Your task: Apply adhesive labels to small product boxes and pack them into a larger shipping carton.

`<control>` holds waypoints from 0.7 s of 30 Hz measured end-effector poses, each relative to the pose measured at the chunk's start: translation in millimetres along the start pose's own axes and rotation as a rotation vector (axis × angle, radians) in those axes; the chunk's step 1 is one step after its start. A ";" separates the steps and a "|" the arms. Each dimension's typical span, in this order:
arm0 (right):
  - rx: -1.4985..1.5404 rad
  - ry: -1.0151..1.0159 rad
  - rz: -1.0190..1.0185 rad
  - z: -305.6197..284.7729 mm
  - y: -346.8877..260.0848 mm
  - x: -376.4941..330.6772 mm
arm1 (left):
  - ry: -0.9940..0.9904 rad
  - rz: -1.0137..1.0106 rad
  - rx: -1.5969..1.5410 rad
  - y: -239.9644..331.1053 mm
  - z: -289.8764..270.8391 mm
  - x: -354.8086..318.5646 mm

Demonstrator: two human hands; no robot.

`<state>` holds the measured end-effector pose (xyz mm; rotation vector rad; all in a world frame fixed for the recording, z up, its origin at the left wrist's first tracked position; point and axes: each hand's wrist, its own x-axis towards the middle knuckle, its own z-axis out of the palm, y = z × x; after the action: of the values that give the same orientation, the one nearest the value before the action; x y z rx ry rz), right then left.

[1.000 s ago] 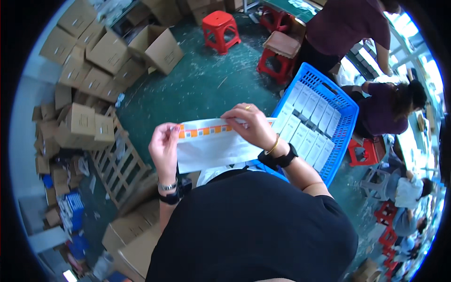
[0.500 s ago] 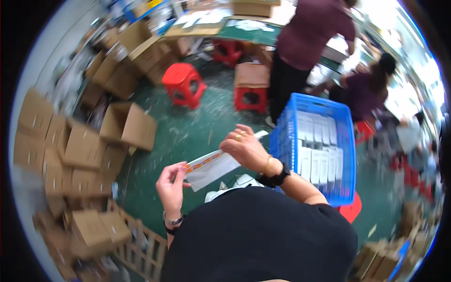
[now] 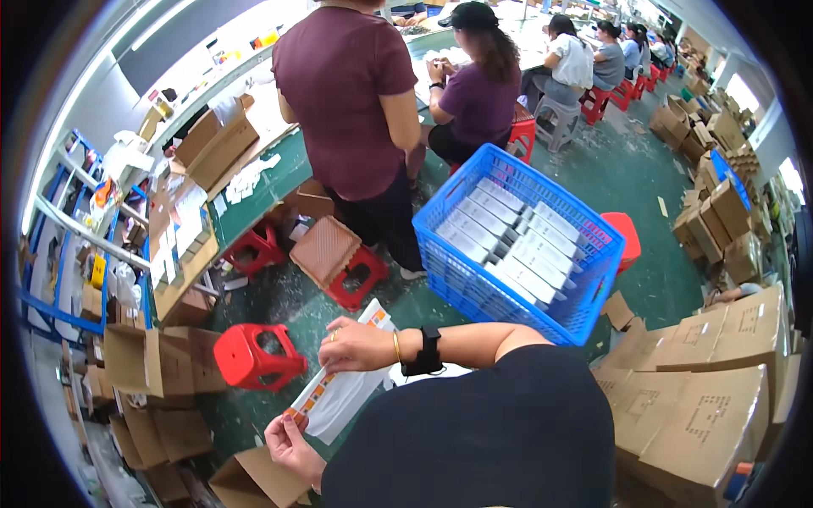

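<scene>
A flat white box with an orange strip (image 3: 332,391) is stretched between my two hands in front of my black shirt. My left hand (image 3: 290,447) pinches its lower left end. My right hand (image 3: 360,345), with a ring, a bangle and a black wristwatch, grips its upper right end. Just to the right of my right arm stands a blue plastic crate (image 3: 474,292) packed with several white boxes (image 3: 508,245) set on edge.
A red stool (image 3: 254,358) stands on the green floor left of my hands, another with a brown cushion (image 3: 339,262) beyond. A person in a maroon shirt (image 3: 351,110) stands close to the crate. Cardboard cartons (image 3: 720,381) pile up on the right and at the lower left (image 3: 144,364).
My view has swung from the carton piles to the work tables and the other people. The white box stays held in both hands, now tilted down to the left.
</scene>
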<state>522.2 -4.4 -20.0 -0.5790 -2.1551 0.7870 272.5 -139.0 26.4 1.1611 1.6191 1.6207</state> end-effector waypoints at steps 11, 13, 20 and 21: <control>0.308 0.123 -0.165 33.8 70.4 226.8 | -0.150 0.049 0.211 -24.9 -15.9 212.4; 0.262 0.206 -0.098 36.5 81.2 255.4 | -0.151 0.069 0.157 -18.1 1.3 251.2; 0.261 0.212 0.143 51.0 126.1 343.3 | -0.199 -0.105 -0.112 -45.8 -0.5 380.3; 0.263 0.199 0.177 57.2 131.2 360.4 | -0.221 -0.103 -0.103 -51.8 -9.2 399.6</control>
<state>277.0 290.1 38.8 -0.6840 -1.8007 1.0439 69.7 208.5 49.8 1.1408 1.4144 1.4386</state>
